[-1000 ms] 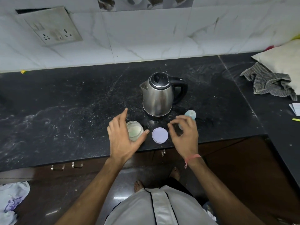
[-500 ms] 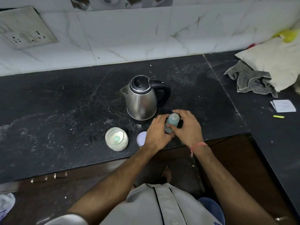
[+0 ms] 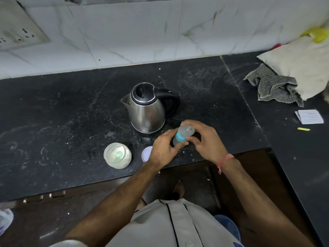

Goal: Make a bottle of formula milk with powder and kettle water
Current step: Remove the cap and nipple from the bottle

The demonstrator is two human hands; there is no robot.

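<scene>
Small translucent baby bottle with teal screw collar and clear domed cap (image 3: 184, 134) now held just above the black speckled stone tabletop (image 3: 62, 122), in front of the brushed-steel electric kettle with black lid and handle (image 3: 147, 107). One second ago neither hand on it: left hovering at the powder jar, right reaching toward the bottle. Half a second ago both closed in; now both settled on it.

Left hand (image 3: 164, 149): fingers curled round the lower body of the bottle, thumb tip against it below the collar. Right hand (image 3: 204, 142): fingers wrapped over the domed cap, thumb at the teal collar. Grip pattern reads as body steadied, top about to be twisted off. Judgement only; no gap visible yet between collar and body.

Open round glass jar of pale powder with a teal scoop inside (image 3: 117, 155) left unattended, well to the left of the hands. Its flat lilac lid (image 3: 146, 154) lying on the tabletop just beside the left wrist, partly hidden.

Meaning for task: attention shifted from powder to bottle; bottle not yet opened, so neither powder nor kettle water in. Kettle lid shut, untouched.
</scene>
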